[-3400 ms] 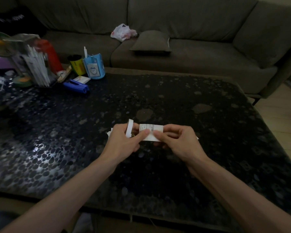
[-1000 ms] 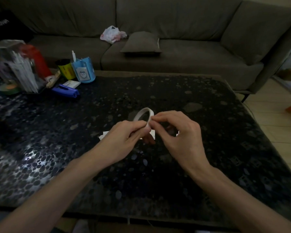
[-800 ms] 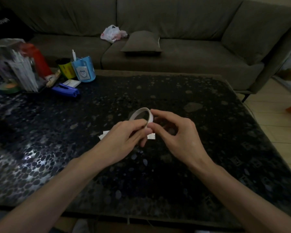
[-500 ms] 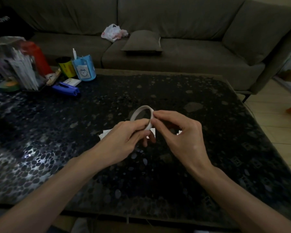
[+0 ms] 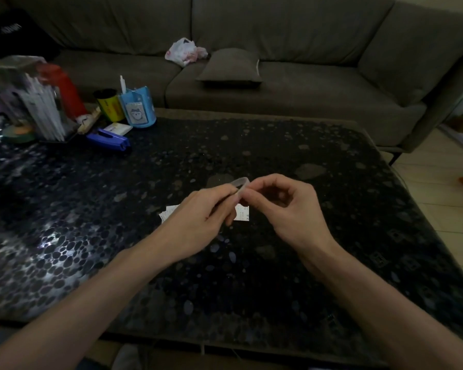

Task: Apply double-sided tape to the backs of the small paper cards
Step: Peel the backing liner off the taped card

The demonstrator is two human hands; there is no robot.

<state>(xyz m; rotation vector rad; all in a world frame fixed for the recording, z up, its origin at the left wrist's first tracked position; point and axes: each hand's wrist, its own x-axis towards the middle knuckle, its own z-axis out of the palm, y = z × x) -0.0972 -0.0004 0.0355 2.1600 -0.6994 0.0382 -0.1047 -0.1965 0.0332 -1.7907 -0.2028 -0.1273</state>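
Observation:
My left hand grips a thin white ring of double-sided tape and holds it just above the dark pebble-patterned table. My right hand pinches the ring's right edge with thumb and forefinger. Under the hands lie small white paper cards: one shows between the hands, and another sticks out to the left of my left hand. The hands hide most of both cards.
At the table's back left stand a blue stapler, a blue pen cup, a yellow can, a red bottle and a clear holder of white sticks. Behind runs a grey sofa with a cushion.
The card that both hands held earlier now lies on the table. The tape ring has risen between the hands, and my right fingers have kept picking at its edge.

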